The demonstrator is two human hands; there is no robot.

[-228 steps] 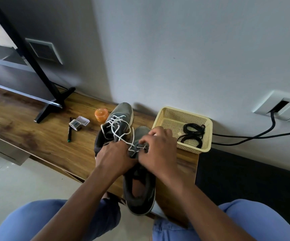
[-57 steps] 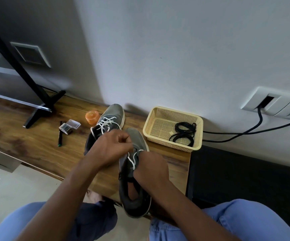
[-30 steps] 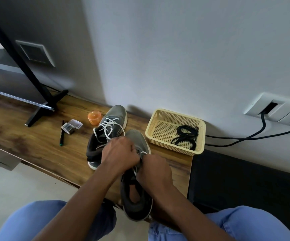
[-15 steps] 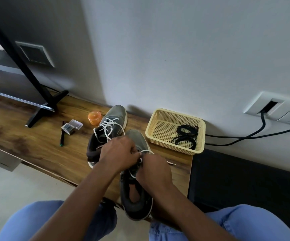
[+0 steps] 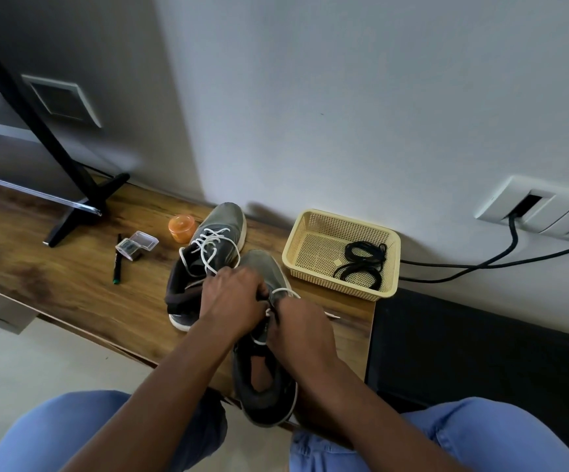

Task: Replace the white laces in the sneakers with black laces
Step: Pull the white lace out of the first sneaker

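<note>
Long wooden shelf [image 5: 55, 284], near grey sneaker [image 5: 262, 386] overhanging its front edge, second grey sneaker [image 5: 208, 253] behind, cream mesh basket [image 5: 310, 229] of coiled black laces [image 5: 361, 264] at right end, left hand [image 5: 232, 301] and right hand [image 5: 300, 328] pinching thin white lace [image 5: 283, 292].

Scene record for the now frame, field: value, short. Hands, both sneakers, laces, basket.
left hand: pinching the white lace at the near sneaker
right hand: gripping the same lace
near sneaker: heel overhangs the shelf edge, partly unlaced
far sneaker: on the shelf, white laces loose but threaded
black laces: coiled in the yellow basket, untouched
stage: white lace removal under way
</note>
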